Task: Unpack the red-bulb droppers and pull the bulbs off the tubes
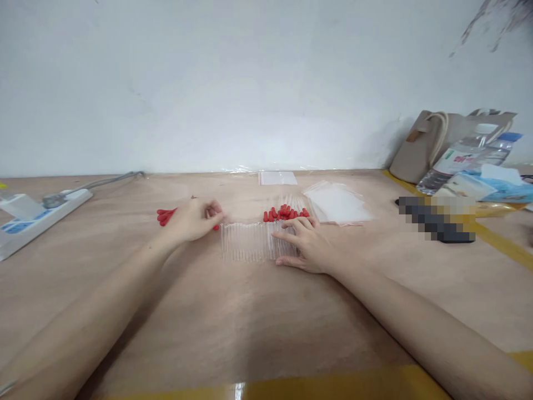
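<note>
A row of thin clear dropper tubes (244, 241) lies side by side on the table in front of me. My left hand (200, 218) is at the row's left end, thumb and fingertips pinched together; what is between them, if anything, is too small to tell. A red rubber bulb (216, 227) shows just under its thumb, and more red bulbs (166, 216) lie partly hidden behind the wrist. Fingers spread, my right hand (306, 244) rests over the row's right part. Just beyond it are several tubes with red bulbs on their ends (286, 212).
Clear plastic bags (339, 203) are stacked beyond my right hand, with a white packet (277, 178) near the wall. A dark, partly blurred object (416, 216), water bottles (453, 158), a tissue pack (503, 186) and a beige bag (410, 147) are right. A power strip (50, 214) lies left.
</note>
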{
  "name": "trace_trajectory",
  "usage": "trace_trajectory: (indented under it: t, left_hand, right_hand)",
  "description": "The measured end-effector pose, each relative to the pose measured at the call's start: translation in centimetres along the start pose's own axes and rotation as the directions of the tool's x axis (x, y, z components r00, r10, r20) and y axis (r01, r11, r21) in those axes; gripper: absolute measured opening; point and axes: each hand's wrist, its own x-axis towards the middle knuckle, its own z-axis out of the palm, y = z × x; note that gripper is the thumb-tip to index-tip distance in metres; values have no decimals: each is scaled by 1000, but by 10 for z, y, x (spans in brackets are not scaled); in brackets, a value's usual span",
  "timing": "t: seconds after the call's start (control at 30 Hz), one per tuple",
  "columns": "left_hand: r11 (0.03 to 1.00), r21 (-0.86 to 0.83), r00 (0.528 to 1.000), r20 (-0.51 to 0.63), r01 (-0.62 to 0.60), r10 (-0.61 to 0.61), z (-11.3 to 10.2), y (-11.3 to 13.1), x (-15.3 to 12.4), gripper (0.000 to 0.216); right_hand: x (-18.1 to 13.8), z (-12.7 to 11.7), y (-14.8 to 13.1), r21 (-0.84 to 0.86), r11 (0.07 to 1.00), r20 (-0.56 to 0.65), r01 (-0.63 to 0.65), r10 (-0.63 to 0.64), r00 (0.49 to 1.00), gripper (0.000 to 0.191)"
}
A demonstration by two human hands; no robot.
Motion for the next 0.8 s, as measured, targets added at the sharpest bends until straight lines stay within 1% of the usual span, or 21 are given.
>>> trace_trajectory:
  t: [0.07, 0.13, 0.2, 0.27, 0.37, 0.5, 0.57, 0.7, 0.73, 0.8]
  left_hand:
    - [993, 8, 990, 81, -115, 114, 17, 18, 7, 25]
    - [986, 10, 980, 117, -164, 162, 33, 32, 18, 27]
    - [992, 18, 982, 139, -128, 124, 46, 42, 31, 29]
    - [999, 35, 984, 173, -39, 33, 57, 50, 43, 32]
    - [997, 61, 969, 238, 48, -61, 68, 59, 56, 35]
    - [988, 83, 925, 349, 129, -150, 72, 67, 62, 36]
    - [985, 63, 909, 379, 162, -173, 72, 69, 64, 34]
    - [982, 63, 911, 367, 180, -191, 70, 71, 66, 28]
    - [981, 68, 916, 351, 180, -192, 68, 70, 66, 27]
    - [982, 79, 938, 294, 170, -186, 63, 69, 63, 26]
  right_hand:
    - [1, 1, 5, -15, 1000, 3, 18, -18, 1000, 55]
    - [2, 2, 9, -19, 999, 4, 40, -40, 999, 57]
    - [2, 3, 13, -19, 998, 16, 58, -58, 998, 60]
    - [3, 3, 18, -22, 998, 32, 62, -61, 998, 63]
    - [3, 4, 24, -34, 998, 44, 46, -44, 998, 65]
    - [4, 6, 29, -24, 999, 47, 37, -36, 998, 69]
    - [4, 6, 30, -14, 999, 46, 37, -37, 998, 71]
    - [3, 6, 29, 22, 999, 23, 33, -33, 999, 81]
    - [2, 6, 29, 34, 999, 12, 21, -21, 1000, 80]
    - [2, 7, 29, 56, 998, -33, -40, 42, 999, 66]
